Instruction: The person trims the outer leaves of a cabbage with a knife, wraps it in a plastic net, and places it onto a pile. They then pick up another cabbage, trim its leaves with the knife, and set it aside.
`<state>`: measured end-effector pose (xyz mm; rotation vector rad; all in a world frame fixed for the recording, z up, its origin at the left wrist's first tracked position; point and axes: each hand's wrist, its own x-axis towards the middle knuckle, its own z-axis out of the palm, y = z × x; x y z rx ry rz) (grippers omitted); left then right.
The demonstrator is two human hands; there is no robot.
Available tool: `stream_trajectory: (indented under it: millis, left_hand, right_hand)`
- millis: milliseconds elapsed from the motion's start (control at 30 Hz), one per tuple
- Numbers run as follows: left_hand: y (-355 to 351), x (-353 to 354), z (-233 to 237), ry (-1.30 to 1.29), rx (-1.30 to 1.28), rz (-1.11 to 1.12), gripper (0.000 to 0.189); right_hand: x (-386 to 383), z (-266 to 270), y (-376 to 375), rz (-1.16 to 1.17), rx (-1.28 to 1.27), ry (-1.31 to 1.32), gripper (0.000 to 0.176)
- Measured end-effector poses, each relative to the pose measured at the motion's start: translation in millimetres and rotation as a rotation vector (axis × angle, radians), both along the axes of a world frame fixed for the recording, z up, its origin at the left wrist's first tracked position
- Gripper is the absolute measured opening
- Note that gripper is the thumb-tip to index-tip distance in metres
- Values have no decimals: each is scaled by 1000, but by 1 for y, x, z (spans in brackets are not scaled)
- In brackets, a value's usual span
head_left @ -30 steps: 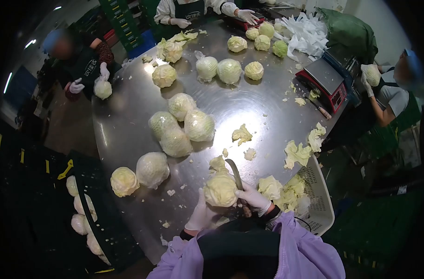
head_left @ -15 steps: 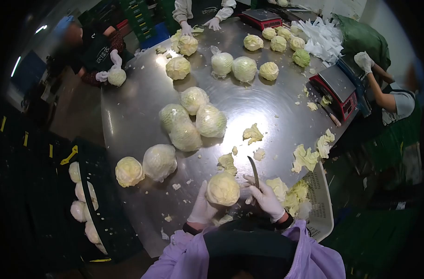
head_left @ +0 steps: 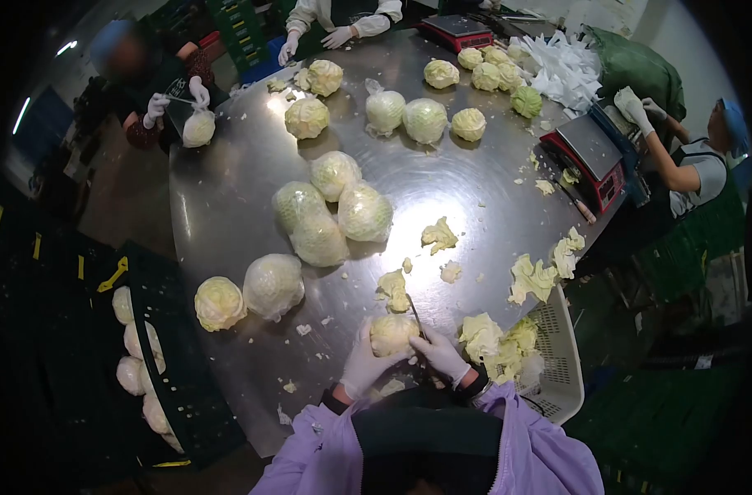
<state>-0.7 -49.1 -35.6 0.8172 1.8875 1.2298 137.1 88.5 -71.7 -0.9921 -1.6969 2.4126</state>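
My gloved left hand (head_left: pixel 366 363) cups a pale cabbage (head_left: pixel 394 333) from its left and underside, just in front of my body. In my gloved right hand (head_left: pixel 443 356) is a knife with a thin dark blade (head_left: pixel 415 310), which points up and away along the cabbage's right side. The right fingers are right at the cabbage's edge, and the knife's handle is hidden in them. Just beyond the cabbage lies a loose cabbage leaf (head_left: pixel 393 289). Trimmed leaves (head_left: pixel 480 337) are heaped to the right of my right hand.
Wrapped cabbages (head_left: pixel 320 242) cover the middle of the metal table (head_left: pixel 227 190). A white perforated basket (head_left: pixel 565 355) stands at the right edge, below a red scale (head_left: pixel 589 161) and another knife (head_left: pixel 584 210). A dark crate (head_left: pixel 174 363) of cabbages is at left. Several co-workers surround the table.
My right hand has moved left, bringing the knife against the cabbage, which has tilted in my left hand. The back co-worker's hand has left a cabbage; the left co-worker pulls at a bag.
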Motion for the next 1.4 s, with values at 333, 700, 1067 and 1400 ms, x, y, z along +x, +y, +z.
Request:
stream_trajectory:
  millis: [333,700,1067,1400]
  left_hand:
    - [21,5,13,-80,39,52,105]
    - [35,0,-15,163,-4,24,100]
    - [4,-25,-18,-129,129,-160,99]
    - [-17,-6,-34,-105,141,136,95]
  right_hand:
    - [6,56,15,147,994,37,45]
    - [-10,32,22,69,1001,-102,32]
    - [-11,0,50,-97,359,-318,22]
    - [-5,-7,54,108,680,-323,33]
